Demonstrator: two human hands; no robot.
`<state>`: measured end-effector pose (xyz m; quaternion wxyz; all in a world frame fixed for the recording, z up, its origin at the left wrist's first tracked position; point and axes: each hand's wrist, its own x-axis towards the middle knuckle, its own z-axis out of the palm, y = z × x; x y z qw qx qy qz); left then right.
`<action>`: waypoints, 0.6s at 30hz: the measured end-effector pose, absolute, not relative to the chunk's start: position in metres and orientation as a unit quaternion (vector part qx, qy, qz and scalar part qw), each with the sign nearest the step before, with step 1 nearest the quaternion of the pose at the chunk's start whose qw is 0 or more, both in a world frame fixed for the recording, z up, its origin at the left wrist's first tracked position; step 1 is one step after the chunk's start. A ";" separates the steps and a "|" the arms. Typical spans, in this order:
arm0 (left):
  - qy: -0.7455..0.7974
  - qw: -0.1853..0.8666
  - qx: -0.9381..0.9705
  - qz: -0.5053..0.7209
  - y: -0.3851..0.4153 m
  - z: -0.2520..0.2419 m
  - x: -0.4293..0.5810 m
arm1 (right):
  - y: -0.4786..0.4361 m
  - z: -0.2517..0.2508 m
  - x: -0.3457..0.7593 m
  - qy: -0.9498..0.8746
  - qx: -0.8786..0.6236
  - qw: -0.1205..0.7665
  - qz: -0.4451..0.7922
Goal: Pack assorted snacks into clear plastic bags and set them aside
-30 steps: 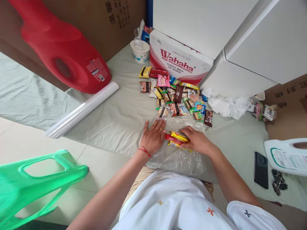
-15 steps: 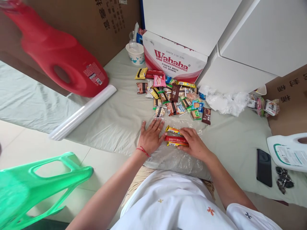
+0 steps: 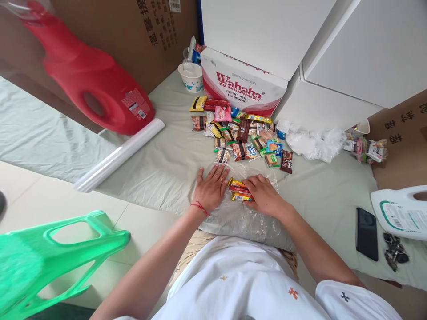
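Observation:
My left hand (image 3: 211, 189), with a red string at the wrist, lies flat on a sheet of clear plastic film (image 3: 243, 220), its fingers stretched out. A small bundle of red and yellow snack bars (image 3: 237, 190) rests on the film just right of that hand. Around the bundle's right end curls my right hand (image 3: 265, 196), fingers over the upper side and thumb at the lower side. The palm hides the bars' right ends. Beyond both hands lies a pile of wrapped snacks (image 3: 240, 133) in brown, yellow, green and blue.
Behind the pile leans a Wahaha carton (image 3: 245, 86). A red jug (image 3: 96, 84) and a film roll (image 3: 120, 155) are on the left, above a green stool (image 3: 66, 253). Crumpled plastic (image 3: 313, 142), a phone (image 3: 367, 233), keys (image 3: 395, 251) and a white jug (image 3: 400, 211) are on the right.
My right hand has shifted slightly left and closed further over the snack bars, which now sit closer together. The left hand stays flat in nearly the same spot.

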<state>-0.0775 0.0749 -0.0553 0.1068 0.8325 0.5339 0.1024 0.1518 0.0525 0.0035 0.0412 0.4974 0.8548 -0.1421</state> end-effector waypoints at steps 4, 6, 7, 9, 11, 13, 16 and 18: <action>0.533 0.104 0.832 0.111 0.074 -0.056 -0.076 | 0.058 0.011 0.154 0.858 0.488 0.071 -0.144; 0.530 0.106 0.834 0.116 0.074 -0.055 -0.076 | 0.057 0.010 0.155 0.857 0.490 0.069 -0.144; 0.528 0.106 0.834 0.118 0.073 -0.054 -0.076 | 0.056 0.008 0.154 0.856 0.493 0.067 -0.142; 0.527 0.106 0.835 0.121 0.073 -0.054 -0.076 | 0.054 0.006 0.154 0.856 0.494 0.064 -0.140; 0.528 0.104 0.834 0.122 0.073 -0.054 -0.076 | 0.053 0.006 0.159 0.857 0.491 0.061 -0.141; 0.533 0.104 0.831 0.120 0.073 -0.055 -0.075 | 0.052 0.009 0.169 0.854 0.498 0.048 -0.143; 0.533 0.107 0.831 0.120 0.073 -0.056 -0.075 | 0.051 0.023 0.189 0.832 0.532 -0.008 -0.153; 0.531 0.111 0.831 0.121 0.074 -0.056 -0.076 | 0.050 0.035 0.194 0.818 0.544 -0.054 -0.178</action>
